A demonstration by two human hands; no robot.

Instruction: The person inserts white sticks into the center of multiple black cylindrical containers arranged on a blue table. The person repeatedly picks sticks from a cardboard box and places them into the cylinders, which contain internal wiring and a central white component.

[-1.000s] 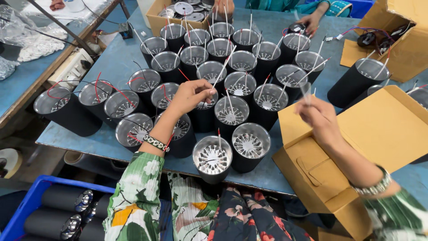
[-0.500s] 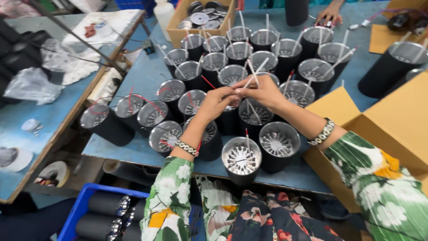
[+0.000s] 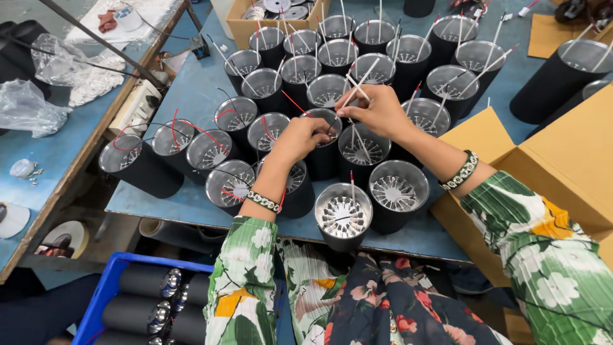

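Held thing: thin white wires (image 3: 355,85), pinched in the right hand (image 3: 377,110) above a black cylinder (image 3: 324,144) in the middle of the cluster.
Left hand (image 3: 300,137): fingers closed on that cylinder's rim, touching the right hand.
Cylinders: roughly two dozen on the blue table (image 3: 191,191), black outside, silvery finned inside, some with red wires (image 3: 191,128).
Boxes: open brown carton (image 3: 568,160) right of the cluster; smaller carton (image 3: 249,25) behind it.
Crate: blue (image 3: 108,287), below the table, holding more cylinders.
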